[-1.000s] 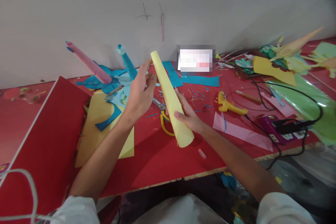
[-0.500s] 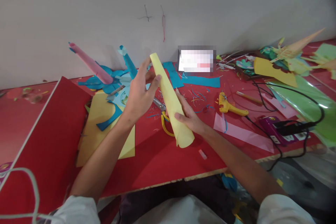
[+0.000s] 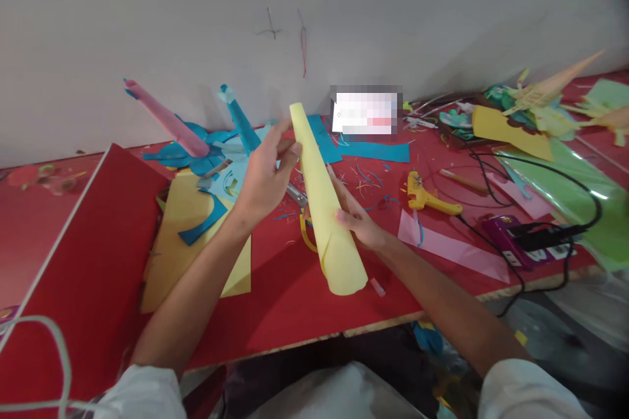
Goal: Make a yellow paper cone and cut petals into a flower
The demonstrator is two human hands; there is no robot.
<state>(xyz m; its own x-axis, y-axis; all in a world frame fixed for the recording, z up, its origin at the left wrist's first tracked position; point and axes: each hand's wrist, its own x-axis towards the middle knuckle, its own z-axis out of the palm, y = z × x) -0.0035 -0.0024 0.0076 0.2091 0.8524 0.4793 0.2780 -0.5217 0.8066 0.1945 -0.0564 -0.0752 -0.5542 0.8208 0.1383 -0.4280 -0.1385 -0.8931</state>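
- In the head view, I see a yellow paper roll (image 3: 322,193) over the middle of the red bench (image 3: 289,321).
- The thin end tips up toward the back edge, by the wall, and the wide end points at the front edge.
- The left hand (image 3: 268,173) has its fingers gripping the roll near the thin end, with the thumb on the side.
- The right hand (image 3: 361,222) grips it lower down. The thumb lies on top of the paper, and some of the fingers are hidden behind it.
- Scissors (image 3: 308,236) with yellow handles lie on the bench, partly hidden by the roll.
- A small pink piece (image 3: 377,287) is near the front edge, just beside the wide end.
- Toward the left back corner, I see a pink tube (image 3: 170,121) and a blue tube (image 3: 242,121) leaning.
- A flat yellow sheet (image 3: 167,262) lies left of the middle, with a curved blue strip (image 3: 206,222) on it.
- Toward the right edge are a yellow glue gun (image 3: 430,200), a long pink strip (image 3: 457,255) and a purple box (image 3: 501,232) with black wires.
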